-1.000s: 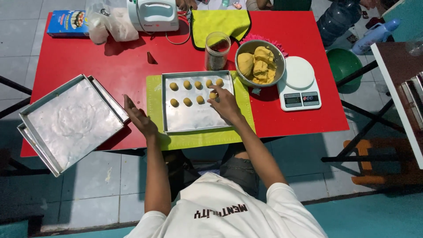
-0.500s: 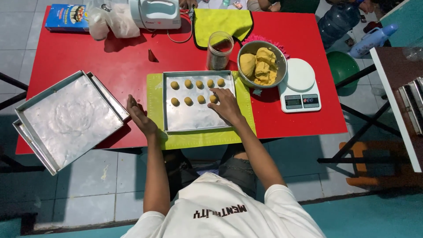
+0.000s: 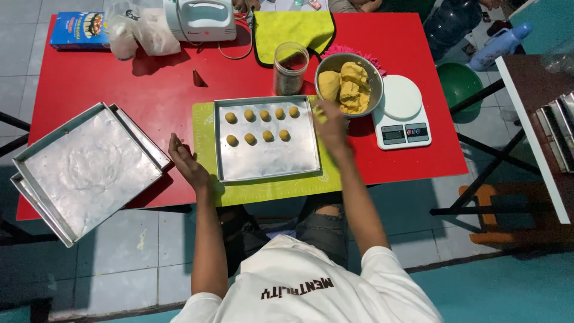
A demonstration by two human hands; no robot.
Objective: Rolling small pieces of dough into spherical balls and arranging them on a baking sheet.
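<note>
Now, observed at the red table [image 3: 89,84], seen from above:

Left hand: left hand [image 3: 188,161] rests at the table's near edge, left of centre frame, fingers loosely spread, holding nothing; it lies just beside the green mat [image 3: 272,188].

Right hand: right hand [image 3: 330,128] is at centre frame, over the right rim of the baking tray [image 3: 269,158], just below the bowl. It is blurred; cannot tell whether the fingers pinch anything.

Baking tray: square, silver, sits on the green mat at centre. Holds dough balls [image 3: 257,125] in two rows, five in the upper row, four in the lower; lower half of the tray is bare.

Bowl: metal bowl [image 3: 373,75] upper right of the tray, touching the white scale [image 3: 402,110]; filled with lumps of yellow dough [image 3: 347,87].

Jar: clear jar [image 3: 291,69] stands upright between the bowl and the tray's upper edge.

Spare trays: stacked trays [image 3: 86,170] at left of frame, overhanging the table edge, top one lined with foil.

Far edge: hand mixer [image 3: 200,18], plastic bag [image 3: 140,33], blue box [image 3: 78,30], yellow cloth [image 3: 296,27].
</note>
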